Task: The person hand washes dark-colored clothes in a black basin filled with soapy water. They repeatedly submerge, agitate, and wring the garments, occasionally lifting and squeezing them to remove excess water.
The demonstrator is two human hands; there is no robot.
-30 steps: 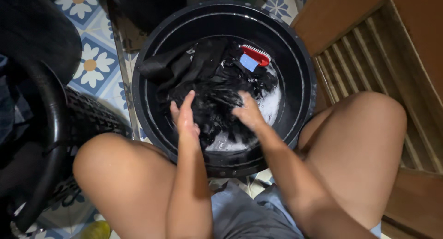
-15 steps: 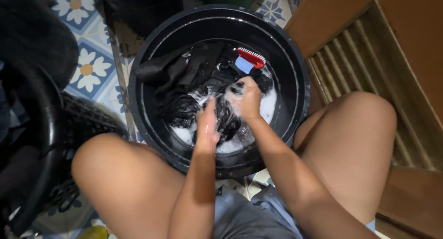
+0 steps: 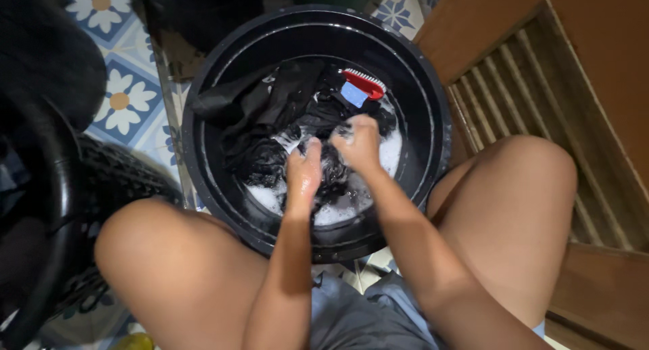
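Both forearms run down between the knees into the black basin, and the left hand is clenched around a bunch of the wet black garment, knuckles up. Just right of it the right hand grips the same cloth, fist close against fist. Best kept low in the suds, rubbing fold on fold with short strokes. At the far side, a red scrubbing brush rests on the garment.
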